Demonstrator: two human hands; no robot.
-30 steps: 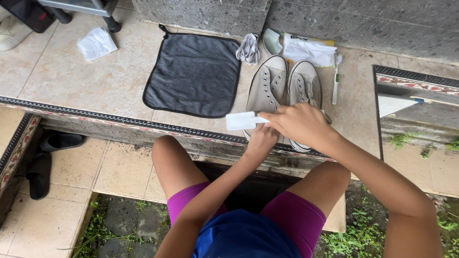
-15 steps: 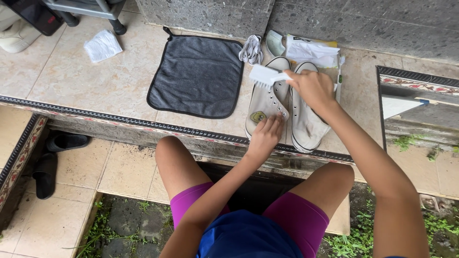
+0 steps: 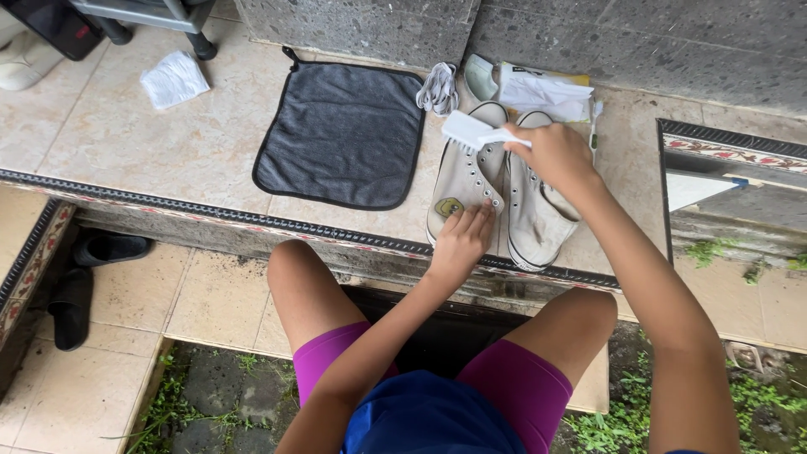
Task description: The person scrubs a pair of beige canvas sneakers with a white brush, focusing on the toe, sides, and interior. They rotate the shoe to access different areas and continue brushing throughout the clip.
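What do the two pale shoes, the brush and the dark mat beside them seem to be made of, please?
Shoes: likely off-white canvas, matte and woven-looking, with metal eyelets and paler rubber-like soles.
Brush, held in the right hand: probably white plastic, smooth and evenly coloured.
Mat: seemingly grey microfibre cloth, soft nap with a stitched black edge.

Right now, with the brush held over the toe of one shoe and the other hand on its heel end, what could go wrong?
1. The left hand only presses the left shoe near its heel end; hard strokes from the white brush could skid it toward the tiled ledge's edge.
2. The right shoe lies touching it, under the right hand, and may get knocked.
3. The loose laces lie close ahead and could be swept away.
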